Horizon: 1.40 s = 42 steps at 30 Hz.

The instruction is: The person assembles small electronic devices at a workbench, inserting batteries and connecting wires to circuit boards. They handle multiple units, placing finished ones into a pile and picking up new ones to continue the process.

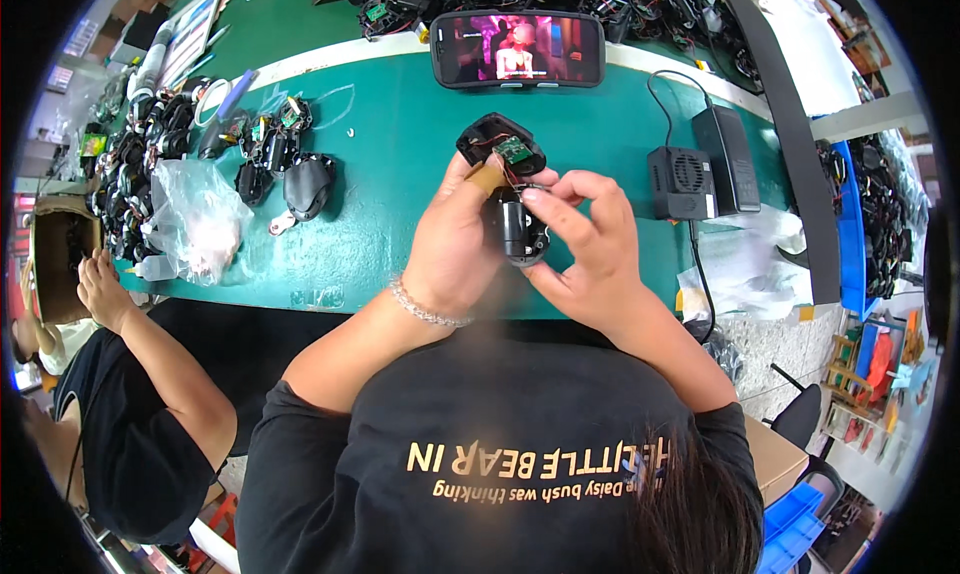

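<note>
Benches like ours, the green table (400,154), give us room to rest the forearms, and we judge that bracing them there would keep the work steady while the fine wiring is handled. Largest of the things near is the phone (518,49), propped at the far edge with a picture playing; we would do well to keep our eyes on the work instead. To the right sit a black box (683,182) with a grille and a flat black adapter (730,157), well apart from the hands. To the left lie a clear bag (195,219) and a black shell (306,184) among loose parts. Between our hands, held above the table's near edge, is the housing (505,189), an open black casing with a small green board (514,150) showing at its top and a dark cylinder lower down. Our left hand (455,244) is wrapped around the housing from the left, its taped thumb pressed against the casing just below the board. Our right hand (590,244) is curled, fingertips pinched together on thin wires at the housing's right side; we cannot tell which wire. We judge a light pinch best, so no lead tears from the board. At far left, another person's hand (100,289) rests by a cardboard box (60,254).
</note>
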Each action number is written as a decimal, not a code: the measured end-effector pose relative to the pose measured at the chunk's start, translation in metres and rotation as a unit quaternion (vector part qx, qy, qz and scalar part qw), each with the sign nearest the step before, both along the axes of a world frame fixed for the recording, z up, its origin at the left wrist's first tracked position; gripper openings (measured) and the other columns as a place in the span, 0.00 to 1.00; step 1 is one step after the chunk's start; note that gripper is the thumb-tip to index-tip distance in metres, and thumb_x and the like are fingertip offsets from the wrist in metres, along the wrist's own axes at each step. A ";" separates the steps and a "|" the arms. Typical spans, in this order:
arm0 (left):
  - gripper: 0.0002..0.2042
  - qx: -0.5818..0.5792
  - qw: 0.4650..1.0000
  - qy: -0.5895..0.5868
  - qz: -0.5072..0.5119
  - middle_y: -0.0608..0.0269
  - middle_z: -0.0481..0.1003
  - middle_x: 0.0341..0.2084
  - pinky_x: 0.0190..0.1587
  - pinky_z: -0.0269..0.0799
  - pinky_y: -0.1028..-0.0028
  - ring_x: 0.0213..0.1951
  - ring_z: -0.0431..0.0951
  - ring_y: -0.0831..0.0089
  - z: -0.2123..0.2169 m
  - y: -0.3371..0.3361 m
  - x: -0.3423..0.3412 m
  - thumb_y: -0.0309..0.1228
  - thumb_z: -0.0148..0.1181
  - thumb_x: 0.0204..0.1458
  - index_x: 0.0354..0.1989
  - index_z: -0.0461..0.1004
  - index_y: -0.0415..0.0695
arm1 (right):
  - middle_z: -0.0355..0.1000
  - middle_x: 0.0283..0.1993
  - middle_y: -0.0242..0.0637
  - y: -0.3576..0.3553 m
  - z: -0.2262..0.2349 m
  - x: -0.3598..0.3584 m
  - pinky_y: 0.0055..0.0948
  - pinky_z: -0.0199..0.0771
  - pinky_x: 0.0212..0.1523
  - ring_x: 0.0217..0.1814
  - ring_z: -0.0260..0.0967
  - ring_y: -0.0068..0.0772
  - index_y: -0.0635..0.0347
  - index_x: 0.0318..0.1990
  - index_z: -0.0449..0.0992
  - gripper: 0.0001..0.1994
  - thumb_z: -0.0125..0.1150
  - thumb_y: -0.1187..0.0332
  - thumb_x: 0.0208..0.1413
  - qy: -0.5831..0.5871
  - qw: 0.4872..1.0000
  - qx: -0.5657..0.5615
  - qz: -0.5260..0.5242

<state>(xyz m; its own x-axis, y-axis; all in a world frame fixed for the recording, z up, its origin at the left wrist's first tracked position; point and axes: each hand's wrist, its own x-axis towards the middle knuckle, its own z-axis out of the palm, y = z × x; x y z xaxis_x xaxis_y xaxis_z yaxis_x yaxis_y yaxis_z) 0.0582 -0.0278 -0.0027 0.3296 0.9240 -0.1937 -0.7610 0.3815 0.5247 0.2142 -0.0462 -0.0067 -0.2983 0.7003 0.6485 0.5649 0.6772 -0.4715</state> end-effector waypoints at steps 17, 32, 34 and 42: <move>0.06 0.395 0.654 0.646 0.010 0.59 0.74 0.27 0.32 0.69 0.74 0.29 0.73 0.74 0.031 0.028 -0.015 0.23 0.53 0.56 0.41 0.70 0.38 | 0.66 0.41 0.43 -0.012 -0.010 0.025 0.35 0.67 0.38 0.39 0.66 0.43 0.58 0.40 0.71 0.19 0.68 0.71 0.37 0.072 0.996 -0.044 0.009; 0.11 0.523 0.534 0.663 -0.045 0.51 0.74 0.30 0.34 0.70 0.62 0.32 0.75 0.51 0.034 0.031 0.009 0.22 0.58 0.45 0.39 0.71 0.39 | 0.70 0.44 0.45 0.000 -0.001 0.033 0.32 0.68 0.47 0.45 0.69 0.37 0.64 0.50 0.67 0.21 0.65 0.69 0.48 0.188 0.944 -0.270 -0.023; 0.11 0.549 0.531 0.644 -0.047 0.52 0.74 0.30 0.34 0.70 0.62 0.33 0.75 0.51 0.034 0.033 0.007 0.23 0.59 0.46 0.39 0.71 0.39 | 0.72 0.43 0.44 0.011 -0.004 0.027 0.31 0.68 0.45 0.43 0.70 0.33 0.63 0.47 0.68 0.17 0.62 0.69 0.51 0.210 0.923 -0.321 0.014; 0.18 0.545 0.536 0.637 -0.100 0.56 0.73 0.39 0.50 0.64 0.61 0.45 0.71 0.57 0.027 0.041 -0.014 0.28 0.66 0.43 0.44 0.71 0.41 | 0.70 0.33 0.40 0.023 -0.005 0.026 0.30 0.69 0.39 0.34 0.68 0.30 0.63 0.41 0.68 0.13 0.62 0.70 0.50 0.221 0.892 -0.394 0.011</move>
